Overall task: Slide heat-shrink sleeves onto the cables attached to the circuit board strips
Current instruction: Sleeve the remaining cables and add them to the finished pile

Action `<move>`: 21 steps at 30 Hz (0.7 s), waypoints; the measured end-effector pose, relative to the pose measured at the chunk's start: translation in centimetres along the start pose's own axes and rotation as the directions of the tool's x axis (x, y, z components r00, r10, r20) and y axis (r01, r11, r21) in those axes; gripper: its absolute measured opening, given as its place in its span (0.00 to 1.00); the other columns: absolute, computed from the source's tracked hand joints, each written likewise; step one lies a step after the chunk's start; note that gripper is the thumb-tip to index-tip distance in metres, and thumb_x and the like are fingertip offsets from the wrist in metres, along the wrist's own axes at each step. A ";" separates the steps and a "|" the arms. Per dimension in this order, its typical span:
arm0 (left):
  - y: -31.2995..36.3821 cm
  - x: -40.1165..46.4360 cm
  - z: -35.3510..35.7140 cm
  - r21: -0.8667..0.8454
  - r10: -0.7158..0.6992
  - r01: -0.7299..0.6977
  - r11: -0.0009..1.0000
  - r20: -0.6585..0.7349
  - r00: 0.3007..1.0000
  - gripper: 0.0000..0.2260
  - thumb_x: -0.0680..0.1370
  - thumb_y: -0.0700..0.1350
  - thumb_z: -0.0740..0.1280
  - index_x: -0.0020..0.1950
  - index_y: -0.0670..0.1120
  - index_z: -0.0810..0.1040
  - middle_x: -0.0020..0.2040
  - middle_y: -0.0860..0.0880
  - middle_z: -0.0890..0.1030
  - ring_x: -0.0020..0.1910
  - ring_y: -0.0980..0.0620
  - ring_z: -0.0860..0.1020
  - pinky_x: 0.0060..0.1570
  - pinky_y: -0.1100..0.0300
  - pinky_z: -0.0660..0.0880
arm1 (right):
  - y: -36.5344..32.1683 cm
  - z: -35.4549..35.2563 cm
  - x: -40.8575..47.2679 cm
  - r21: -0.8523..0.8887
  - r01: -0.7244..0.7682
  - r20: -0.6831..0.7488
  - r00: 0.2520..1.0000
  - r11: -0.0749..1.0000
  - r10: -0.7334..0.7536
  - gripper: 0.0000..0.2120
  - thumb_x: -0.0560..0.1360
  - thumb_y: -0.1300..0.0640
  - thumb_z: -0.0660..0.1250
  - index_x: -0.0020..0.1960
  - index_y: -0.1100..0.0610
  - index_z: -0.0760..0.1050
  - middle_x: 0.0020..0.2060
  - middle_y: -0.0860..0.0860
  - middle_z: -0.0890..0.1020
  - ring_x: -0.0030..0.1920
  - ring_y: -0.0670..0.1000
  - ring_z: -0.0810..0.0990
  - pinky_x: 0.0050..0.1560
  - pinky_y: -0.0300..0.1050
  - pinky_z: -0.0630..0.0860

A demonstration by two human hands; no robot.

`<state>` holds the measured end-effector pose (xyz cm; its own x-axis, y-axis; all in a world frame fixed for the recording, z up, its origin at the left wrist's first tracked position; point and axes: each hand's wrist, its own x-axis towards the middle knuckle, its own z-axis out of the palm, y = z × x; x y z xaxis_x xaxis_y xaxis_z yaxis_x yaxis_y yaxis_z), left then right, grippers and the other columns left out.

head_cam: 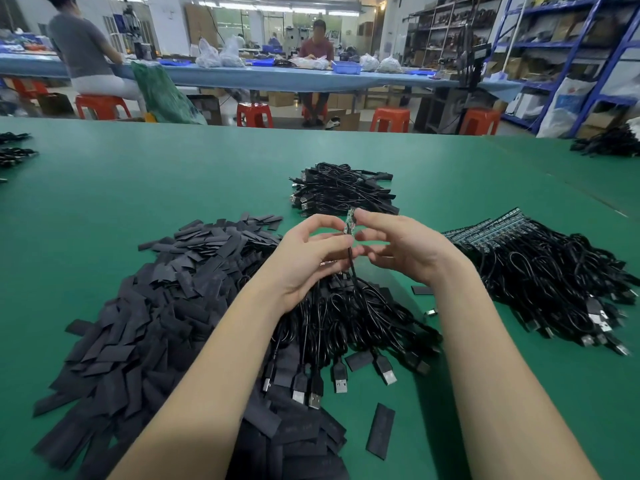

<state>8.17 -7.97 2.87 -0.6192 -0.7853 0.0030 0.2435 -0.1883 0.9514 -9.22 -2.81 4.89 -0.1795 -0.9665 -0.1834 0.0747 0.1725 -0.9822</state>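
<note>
Currently my left hand [311, 251] and right hand [398, 247] both pinch one circuit board strip [349, 221], its cable [351, 268] hanging; three cable piles, one sleeve heap [166, 306].

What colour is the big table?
Green. The table shows best in the head view, under the black sleeves and cables.

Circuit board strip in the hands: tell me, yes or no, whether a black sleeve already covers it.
No. The circuit board strip pinched between the left hand and the right hand shows bare green board and components, with no sleeve over it.
</note>
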 end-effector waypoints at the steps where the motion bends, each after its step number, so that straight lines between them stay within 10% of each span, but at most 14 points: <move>1: -0.1 0.0 -0.1 -0.013 -0.003 0.003 1.000 -0.001 1.000 0.07 0.78 0.33 0.69 0.52 0.45 0.78 0.41 0.48 0.84 0.39 0.53 0.84 0.42 0.63 0.80 | 0.1 -0.6 -0.2 -0.146 -0.008 -0.033 0.999 0.989 0.004 0.08 0.73 0.46 0.75 0.46 0.50 0.86 0.40 0.48 0.85 0.37 0.47 0.84 0.33 0.35 0.77; 10: -1.2 0.1 -0.3 -0.096 0.007 -0.012 0.995 -0.054 0.999 0.08 0.78 0.32 0.69 0.49 0.46 0.79 0.38 0.49 0.83 0.37 0.53 0.83 0.40 0.62 0.80 | -0.2 -2.4 -1.1 -0.812 -0.184 -0.050 0.967 0.554 0.249 0.06 0.74 0.57 0.76 0.50 0.54 0.84 0.30 0.43 0.84 0.31 0.42 0.81 0.26 0.32 0.71; 16: -1.6 0.2 -0.5 -0.128 -0.020 0.011 0.992 -0.073 0.997 0.08 0.78 0.32 0.70 0.49 0.45 0.80 0.38 0.49 0.83 0.37 0.52 0.83 0.41 0.61 0.80 | -0.2 -2.7 -1.2 -0.782 -0.200 -0.087 0.973 0.591 0.214 0.08 0.71 0.58 0.78 0.49 0.58 0.84 0.26 0.46 0.81 0.21 0.41 0.75 0.23 0.31 0.69; 21: -1.7 0.3 -0.6 -0.150 -0.030 0.021 0.988 -0.060 0.998 0.07 0.78 0.33 0.69 0.50 0.45 0.80 0.39 0.49 0.83 0.38 0.52 0.83 0.42 0.60 0.81 | -0.2 -3.2 -1.0 -0.717 -0.116 -0.070 0.993 0.688 0.094 0.03 0.72 0.57 0.77 0.43 0.54 0.83 0.37 0.51 0.86 0.34 0.42 0.82 0.33 0.32 0.76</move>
<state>8.07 -8.23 1.01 -0.5804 -0.8132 -0.0440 0.3397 -0.2909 0.8944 -12.21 -1.25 5.10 -0.2403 -0.9302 -0.2775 -0.6306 0.3669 -0.6839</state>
